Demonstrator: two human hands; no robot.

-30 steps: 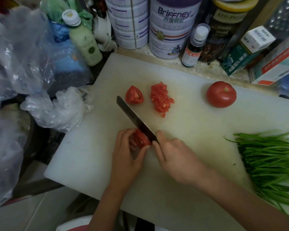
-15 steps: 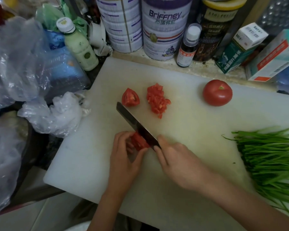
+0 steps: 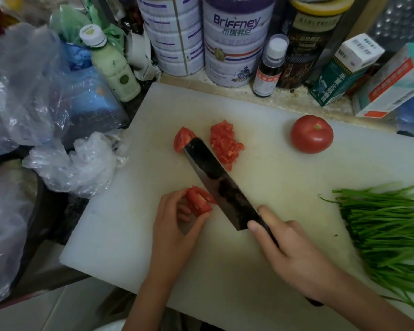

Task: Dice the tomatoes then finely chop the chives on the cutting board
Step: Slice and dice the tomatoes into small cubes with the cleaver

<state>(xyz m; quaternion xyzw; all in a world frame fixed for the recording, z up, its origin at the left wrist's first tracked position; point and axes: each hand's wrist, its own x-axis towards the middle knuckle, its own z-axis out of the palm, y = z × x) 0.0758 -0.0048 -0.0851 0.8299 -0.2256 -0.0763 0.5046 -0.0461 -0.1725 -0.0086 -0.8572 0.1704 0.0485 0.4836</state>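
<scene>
Head view: the left hand [image 3: 175,235] sits near the middle of the board [image 3: 273,271], fingers and thumb curled round a cut tomato piece [image 3: 198,201] and pinching it from the left and the near side. The right hand [image 3: 294,254], further toward the board's right, grips the handle of the knife [image 3: 215,180], with thumb and forefinger set at the heel of the blade.

The blade's long axis runs on a slant from that hand toward the board's far left. Its tip overlaps a tomato wedge [image 3: 181,139] there in this view. Its flat side shows, so it looks tilted; whether the edge rests on the board I cannot tell.

The held piece lies just left of the blade, about at mid-length, its right edge against or under the steel. The left hand is plainly the nearer to it. I judge the next cut needs the blade shifted left onto the piece, clear of the curled fingers.

A diced pile [image 3: 225,142] lies toward the board's far edge. A whole tomato [image 3: 311,134] waits at its far right. The chives [image 3: 387,230] lie uncut along its right edge.
</scene>
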